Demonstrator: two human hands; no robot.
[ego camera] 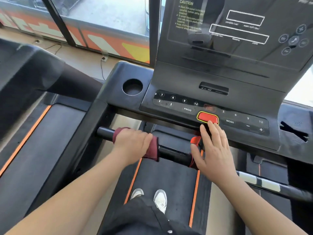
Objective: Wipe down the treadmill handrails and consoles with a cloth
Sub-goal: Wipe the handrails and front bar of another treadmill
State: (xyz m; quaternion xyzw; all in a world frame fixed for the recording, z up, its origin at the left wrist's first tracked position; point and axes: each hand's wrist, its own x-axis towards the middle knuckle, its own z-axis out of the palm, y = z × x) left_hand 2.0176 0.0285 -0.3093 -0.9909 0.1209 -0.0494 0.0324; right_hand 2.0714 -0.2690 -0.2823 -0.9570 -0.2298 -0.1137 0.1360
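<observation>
- On the smooth black round handrail (pixel 172 154), where is the cloth (pixel 153 148)?
- Soft maroon fabric, wrapped round the bar beneath the left hand (pixel 133 143), fingers (pixel 147 137) clamped over it.
- And the right hand (pixel 215 150)?
- Flat, fingers straight and apart, tips just below the glossy red button (pixel 208 117) on the console (pixel 186 78).

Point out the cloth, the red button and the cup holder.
cloth (pixel 153 149), head view, maroon fold at its right end.
red button (pixel 207 117), head view, middle of its top face.
cup holder (pixel 132 86), head view, dark inside of the round recess.
</observation>
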